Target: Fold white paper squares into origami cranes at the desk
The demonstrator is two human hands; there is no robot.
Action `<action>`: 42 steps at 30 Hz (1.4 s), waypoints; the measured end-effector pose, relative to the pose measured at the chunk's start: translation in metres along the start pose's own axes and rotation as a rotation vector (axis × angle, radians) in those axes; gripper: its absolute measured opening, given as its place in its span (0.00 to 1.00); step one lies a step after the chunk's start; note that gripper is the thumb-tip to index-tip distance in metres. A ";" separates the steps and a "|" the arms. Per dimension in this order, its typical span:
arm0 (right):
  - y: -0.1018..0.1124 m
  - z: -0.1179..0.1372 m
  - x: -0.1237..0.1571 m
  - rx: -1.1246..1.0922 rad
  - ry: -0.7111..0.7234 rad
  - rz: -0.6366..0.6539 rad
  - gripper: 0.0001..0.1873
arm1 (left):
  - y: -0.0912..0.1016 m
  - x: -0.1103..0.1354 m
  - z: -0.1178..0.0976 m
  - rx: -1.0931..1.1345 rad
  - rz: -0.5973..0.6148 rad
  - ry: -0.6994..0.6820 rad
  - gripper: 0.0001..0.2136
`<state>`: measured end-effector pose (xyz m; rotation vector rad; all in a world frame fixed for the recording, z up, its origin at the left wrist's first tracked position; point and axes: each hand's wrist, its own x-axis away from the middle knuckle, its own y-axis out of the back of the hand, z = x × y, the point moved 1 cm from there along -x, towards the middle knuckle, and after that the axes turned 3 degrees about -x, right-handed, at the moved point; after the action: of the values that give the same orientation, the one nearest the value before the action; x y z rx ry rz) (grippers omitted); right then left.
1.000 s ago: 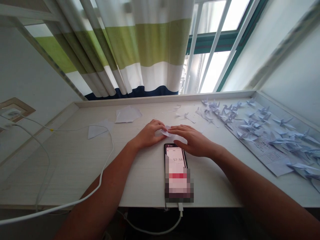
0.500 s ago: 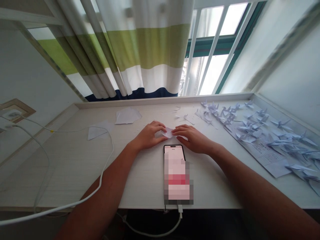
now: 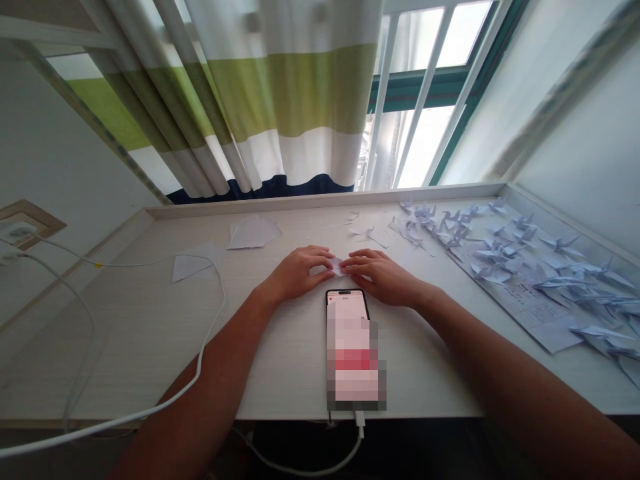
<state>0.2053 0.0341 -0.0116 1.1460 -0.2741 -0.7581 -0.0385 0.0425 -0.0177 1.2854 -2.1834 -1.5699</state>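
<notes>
A small piece of folded white paper (image 3: pixel 338 268) lies on the desk between my hands, partly hidden by my fingers. My left hand (image 3: pixel 303 272) grips its left side, with the thumb at the near edge and the fingers curved over from beyond. From the other side, my right hand (image 3: pixel 374 274) has its thumb and fingers closed on the paper's right part. Just below the paper is a phone (image 3: pixel 353 307), lying face up with its screen lit and a charging cable (image 3: pixel 359 421) plugged into its near end.
Several folded paper cranes (image 3: pixel 505 247) crowd the right side, some on a printed sheet (image 3: pixel 550 327). Paper scraps (image 3: pixel 370 235) lie beyond my hands. Paper squares (image 3: pixel 254 232) and more sheets (image 3: pixel 193 265) sit to the left. A white cable (image 3: pixel 207 340) loops across my left forearm.
My fingers have drawn slightly closer together over the paper, so less of it shows. The whole view has shifted a little.
</notes>
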 end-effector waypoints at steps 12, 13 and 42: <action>0.000 -0.002 -0.002 0.031 0.010 -0.056 0.15 | 0.000 0.007 0.020 0.120 -0.124 0.060 0.07; -0.001 -0.003 -0.003 0.033 0.006 -0.071 0.14 | 0.000 0.006 0.021 0.125 -0.146 0.054 0.07; -0.012 -0.001 -0.016 0.140 0.053 -0.050 0.20 | 0.002 -0.001 -0.004 -0.316 0.070 0.094 0.12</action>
<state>0.1895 0.0436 -0.0199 1.3079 -0.2582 -0.7605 -0.0370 0.0407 -0.0140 1.1466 -1.8134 -1.7043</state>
